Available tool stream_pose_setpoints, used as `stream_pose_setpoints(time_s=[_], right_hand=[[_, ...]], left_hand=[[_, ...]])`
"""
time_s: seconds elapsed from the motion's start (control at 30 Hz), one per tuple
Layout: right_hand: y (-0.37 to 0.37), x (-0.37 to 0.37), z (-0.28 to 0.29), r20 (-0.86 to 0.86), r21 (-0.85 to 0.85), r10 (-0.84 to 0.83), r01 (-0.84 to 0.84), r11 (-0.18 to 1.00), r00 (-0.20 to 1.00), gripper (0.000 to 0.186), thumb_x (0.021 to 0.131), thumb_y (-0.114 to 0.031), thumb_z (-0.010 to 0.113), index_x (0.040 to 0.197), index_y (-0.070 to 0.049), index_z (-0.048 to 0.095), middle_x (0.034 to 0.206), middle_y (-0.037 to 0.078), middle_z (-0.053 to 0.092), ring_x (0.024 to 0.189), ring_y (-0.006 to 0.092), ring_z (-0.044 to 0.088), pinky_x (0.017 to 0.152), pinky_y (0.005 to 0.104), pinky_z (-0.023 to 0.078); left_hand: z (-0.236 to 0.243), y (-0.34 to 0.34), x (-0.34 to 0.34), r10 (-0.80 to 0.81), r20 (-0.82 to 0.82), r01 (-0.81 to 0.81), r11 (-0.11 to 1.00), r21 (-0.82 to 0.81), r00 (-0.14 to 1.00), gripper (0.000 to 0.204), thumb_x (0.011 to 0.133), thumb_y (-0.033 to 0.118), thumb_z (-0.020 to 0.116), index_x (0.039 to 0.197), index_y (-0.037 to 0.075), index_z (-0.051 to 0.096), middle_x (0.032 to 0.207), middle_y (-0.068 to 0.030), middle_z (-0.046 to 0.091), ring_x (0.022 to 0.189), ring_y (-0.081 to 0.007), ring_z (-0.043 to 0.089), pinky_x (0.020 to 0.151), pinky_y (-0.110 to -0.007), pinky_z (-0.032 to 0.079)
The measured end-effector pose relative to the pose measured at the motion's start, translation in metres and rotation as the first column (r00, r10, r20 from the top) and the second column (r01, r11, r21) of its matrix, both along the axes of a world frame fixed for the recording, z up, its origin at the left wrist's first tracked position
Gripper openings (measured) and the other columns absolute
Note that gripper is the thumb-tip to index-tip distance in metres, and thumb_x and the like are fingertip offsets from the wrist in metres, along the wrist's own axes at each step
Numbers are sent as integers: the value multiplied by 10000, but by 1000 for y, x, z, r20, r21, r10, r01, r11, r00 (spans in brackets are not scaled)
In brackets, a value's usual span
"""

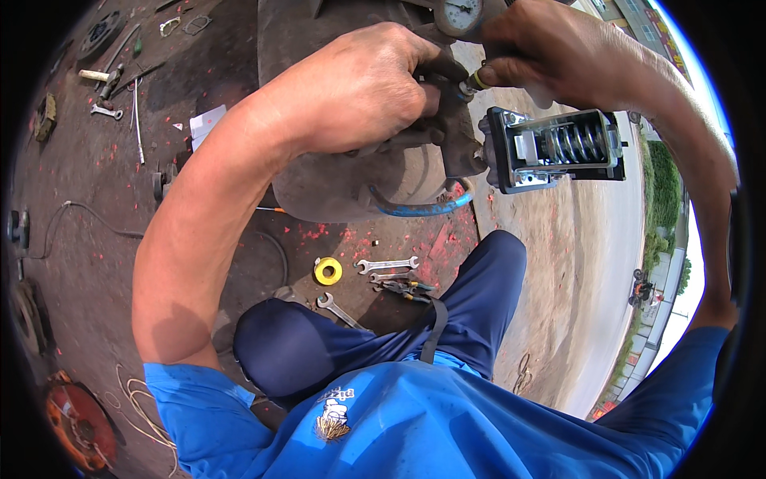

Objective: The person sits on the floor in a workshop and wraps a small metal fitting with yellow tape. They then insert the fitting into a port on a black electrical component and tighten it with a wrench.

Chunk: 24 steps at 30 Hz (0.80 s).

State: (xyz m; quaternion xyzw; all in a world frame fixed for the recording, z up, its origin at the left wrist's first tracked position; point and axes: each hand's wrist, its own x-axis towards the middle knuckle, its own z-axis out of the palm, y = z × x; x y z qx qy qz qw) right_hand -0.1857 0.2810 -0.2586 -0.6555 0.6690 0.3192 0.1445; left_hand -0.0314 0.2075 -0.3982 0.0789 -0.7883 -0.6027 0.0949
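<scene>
Fingers curled, my left hand is closed at a dark metal part, its fingertips beside a small metal fitting with a yellow band. My right hand pinches that fitting from the other side, thumb against the yellow part. What lies inside the left fingers is hidden. Just below the hands sits an uncovered pressure switch, its coil spring and metal frame exposed. A round dial gauge stands above, between the hands. Under my left forearm is a large dark tank with a blue hose.
On the ground before my knees lie a yellow tape roll, open-end wrenches and pliers. At far left are a hammer and more tools. A red round part lies lower left. A road runs at right.
</scene>
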Motion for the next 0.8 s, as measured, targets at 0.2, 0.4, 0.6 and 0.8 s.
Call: stream_pose_setpoints(time_s=[0.2, 0.4, 0.6, 0.8], right_hand=[[4, 15, 14, -36, -38, 200, -201, 979, 979, 348, 889, -374, 707, 842, -34, 655, 710, 183, 643, 718, 382, 666, 641, 472, 522], [-2, -7, 0, 39, 8, 109, -110, 994, 993, 376, 887, -377, 695, 784, -17, 660, 686, 191, 636, 684, 389, 656, 624, 472, 515], [-12, 20, 11, 10, 85, -182, 181, 980, 983, 396, 922, -377, 650, 838, 9, 678, 716, 202, 657, 709, 354, 669, 661, 453, 518], [-5, 25, 8, 87, 90, -507, 500, 861, 857, 421, 952, -381, 609, 890, 26, 695, 749, 121, 676, 726, 231, 643, 690, 402, 504]], left_hand=[[-2, -1, 2, 14, -34, -12, 999, 45, 999, 379, 844, 121, 588, 1199, 63, 707, 805, -100, 673, 722, -179, 594, 703, -325, 463], [4, -1, 5, 25, -1, -25, 1000, 15, 1000, 319, 866, 118, 601, 1155, 49, 715, 801, -38, 677, 669, -112, 543, 621, -279, 430], [-6, -3, 2, 52, -109, -52, 999, 4, 993, 256, 890, 125, 621, 1108, 44, 729, 780, 15, 679, 607, -36, 501, 543, -233, 407], [-16, -4, -4, 30, -103, -30, 1000, -5, 994, 287, 873, 131, 617, 1105, -8, 713, 816, -74, 685, 681, -137, 577, 631, -291, 457]])
